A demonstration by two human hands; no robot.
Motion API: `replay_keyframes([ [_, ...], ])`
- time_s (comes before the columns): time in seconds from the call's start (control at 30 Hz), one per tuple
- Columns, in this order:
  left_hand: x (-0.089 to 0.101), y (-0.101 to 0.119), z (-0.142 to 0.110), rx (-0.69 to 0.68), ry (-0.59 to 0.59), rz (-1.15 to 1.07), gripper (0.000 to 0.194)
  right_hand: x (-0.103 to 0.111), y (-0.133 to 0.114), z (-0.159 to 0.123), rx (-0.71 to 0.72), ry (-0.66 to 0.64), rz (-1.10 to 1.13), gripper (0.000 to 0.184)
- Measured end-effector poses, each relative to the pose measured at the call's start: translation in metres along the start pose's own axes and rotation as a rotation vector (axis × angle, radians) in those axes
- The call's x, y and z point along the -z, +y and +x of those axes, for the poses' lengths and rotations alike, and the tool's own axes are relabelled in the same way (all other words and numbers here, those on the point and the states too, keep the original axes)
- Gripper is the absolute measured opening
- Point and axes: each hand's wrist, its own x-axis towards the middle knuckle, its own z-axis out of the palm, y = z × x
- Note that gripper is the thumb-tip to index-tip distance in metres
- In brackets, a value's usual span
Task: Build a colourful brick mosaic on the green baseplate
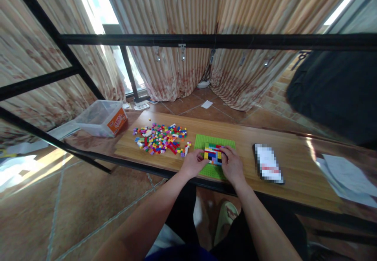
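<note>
A block of many-coloured toy bricks (212,155) sits on a bright green baseplate (216,139) near the table's front edge. My left hand (193,164) is closed at the block's left front corner, thumb and fingers pressed to its side. From the other side, my right hand (233,165) grips the right edge, its fingertips reaching over the top bricks. Whether a small single brick is also pinched in either hand is hidden by the fingers. To the left of the baseplate lies a wide spread of loose toy bricks (160,139) in mixed colours.
A clear plastic box (94,115) with an orange label stands beyond the wooden table's (303,162) left end. To the right are a phone (268,163) with a blurred screen and white papers (349,178). A black metal bar (206,41) crosses in front of the curtains.
</note>
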Motion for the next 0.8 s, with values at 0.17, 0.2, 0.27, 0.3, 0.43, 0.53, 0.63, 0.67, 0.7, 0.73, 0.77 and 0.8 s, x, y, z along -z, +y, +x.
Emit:
replay_keyframes([
  [0.17, -0.002, -0.004, 0.001, 0.011, -0.005, -0.030, 0.033, 0.001, 0.004, 0.001, -0.011, -0.001, 0.004, 0.038],
  [0.2, -0.002, -0.004, 0.001, 0.007, -0.009, -0.037, 0.033, 0.001, 0.004, 0.001, -0.004, -0.005, 0.012, 0.039],
  [0.27, -0.002, -0.005, 0.000, 0.000, -0.014, -0.048, 0.033, 0.001, 0.005, 0.002, 0.002, -0.007, 0.022, 0.040],
  [0.3, -0.002, -0.005, 0.000, -0.002, -0.014, -0.050, 0.032, 0.001, 0.005, 0.002, 0.004, -0.011, 0.021, 0.040],
  [0.43, -0.003, -0.008, -0.003, -0.009, -0.008, -0.076, 0.029, 0.003, 0.006, 0.004, 0.003, -0.044, -0.007, 0.041],
  [0.53, -0.002, -0.011, -0.008, -0.031, -0.009, -0.153, 0.025, 0.005, 0.008, 0.005, 0.007, -0.064, -0.013, 0.041],
  [0.63, 0.009, -0.015, -0.014, -0.072, 0.041, -0.179, 0.025, 0.005, 0.011, 0.005, 0.008, -0.073, -0.031, 0.041],
  [0.67, 0.017, -0.017, -0.015, -0.085, 0.081, -0.168, 0.025, 0.005, 0.012, 0.005, 0.005, -0.076, -0.040, 0.042],
  [0.7, 0.028, -0.019, -0.015, -0.094, 0.137, -0.153, 0.024, 0.004, 0.014, 0.005, 0.002, -0.080, -0.048, 0.042],
  [0.73, 0.041, -0.020, -0.015, -0.100, 0.206, -0.134, 0.023, 0.004, 0.015, 0.005, 0.000, -0.084, -0.051, 0.042],
  [0.77, 0.056, -0.022, -0.014, -0.100, 0.279, -0.114, 0.023, 0.004, 0.016, 0.005, -0.003, -0.086, -0.052, 0.042],
  [0.8, 0.074, -0.025, -0.014, -0.091, 0.366, -0.092, 0.024, 0.003, 0.017, 0.005, -0.002, -0.088, -0.052, 0.042],
])
